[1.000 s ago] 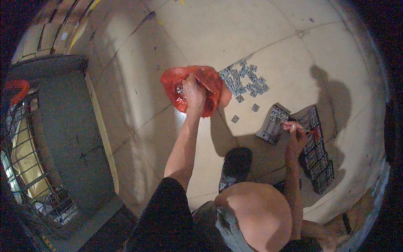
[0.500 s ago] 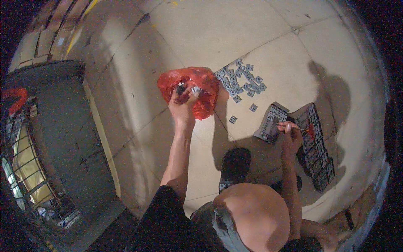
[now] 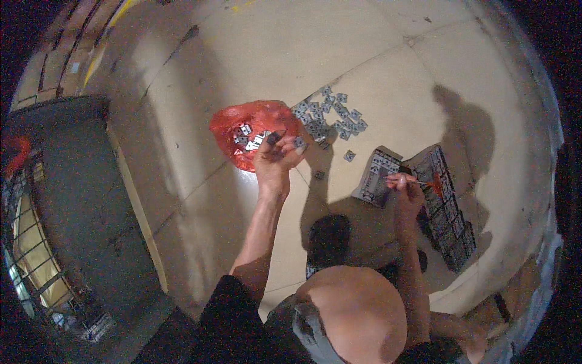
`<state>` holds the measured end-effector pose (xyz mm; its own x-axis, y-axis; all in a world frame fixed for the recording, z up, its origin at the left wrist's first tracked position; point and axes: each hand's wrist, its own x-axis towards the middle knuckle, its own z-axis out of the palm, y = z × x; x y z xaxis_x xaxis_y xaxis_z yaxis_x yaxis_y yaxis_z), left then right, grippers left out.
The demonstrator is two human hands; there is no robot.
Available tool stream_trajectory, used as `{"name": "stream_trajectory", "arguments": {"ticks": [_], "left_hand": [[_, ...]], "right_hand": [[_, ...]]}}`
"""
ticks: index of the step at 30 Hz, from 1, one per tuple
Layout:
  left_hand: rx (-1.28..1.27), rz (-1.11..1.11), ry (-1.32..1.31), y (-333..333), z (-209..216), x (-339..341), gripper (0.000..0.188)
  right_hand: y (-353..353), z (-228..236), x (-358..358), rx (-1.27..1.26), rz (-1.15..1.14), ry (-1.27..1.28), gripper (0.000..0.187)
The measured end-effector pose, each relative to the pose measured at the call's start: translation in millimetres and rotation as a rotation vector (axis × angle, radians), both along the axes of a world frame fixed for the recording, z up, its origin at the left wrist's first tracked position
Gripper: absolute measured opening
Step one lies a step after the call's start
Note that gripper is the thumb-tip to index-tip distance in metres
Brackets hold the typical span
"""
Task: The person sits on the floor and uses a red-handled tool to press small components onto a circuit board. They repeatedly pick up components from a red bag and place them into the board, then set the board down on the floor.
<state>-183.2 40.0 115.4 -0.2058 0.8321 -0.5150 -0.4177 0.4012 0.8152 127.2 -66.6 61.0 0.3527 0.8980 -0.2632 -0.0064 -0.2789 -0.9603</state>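
My left hand (image 3: 274,159) is over the right side of a red plastic bag (image 3: 227,115), its fingers curled. A small grey square metal piece (image 3: 298,142) shows at its fingertips. Inside the bag's mouth lie several shiny and dark small pieces (image 3: 245,136). My right hand (image 3: 407,187) is closed around a thin rod-like tool (image 3: 421,181) with a red end. It hovers between a grey metal block (image 3: 376,179) and a long dark slotted block (image 3: 448,209), both on the floor.
Many small square metal pieces (image 3: 339,115) lie loosely piled right of the bag. Two lie apart, nearer to me. My bare knee (image 3: 357,309) and dark shoe (image 3: 329,236) are close below. At left stands a dark grey cabinet-like box (image 3: 73,182) beside a wire cage (image 3: 36,242).
My left hand has come out of the bag and moved right, with a small metal piece at its fingertips. The right hand keeps its hold; the whole view has shifted slightly.
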Motion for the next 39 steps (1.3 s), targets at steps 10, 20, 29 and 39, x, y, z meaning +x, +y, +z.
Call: {"name": "stream_trajectory", "arguments": {"ticks": [10, 20, 29, 39], "left_hand": [[-0.156, -0.133, -0.347, -14, -6, 49, 0.037], [-0.204, -0.345, -0.395, -31, -12, 89, 0.037], [0.192, -0.606, 0.354, -35, -38, 137, 0.029], [0.553, -0.652, 0.835, -34, -51, 176, 0.032]], "right_hand": [[3, 9, -5, 0.004, -0.021, 0.017, 0.02], [7, 21, -1, -0.067, -0.18, 0.071, 0.021], [5, 19, 2, -0.087, -0.185, 0.066, 0.019], [3, 11, 7, -0.06, -0.243, 0.044, 0.022]]}}
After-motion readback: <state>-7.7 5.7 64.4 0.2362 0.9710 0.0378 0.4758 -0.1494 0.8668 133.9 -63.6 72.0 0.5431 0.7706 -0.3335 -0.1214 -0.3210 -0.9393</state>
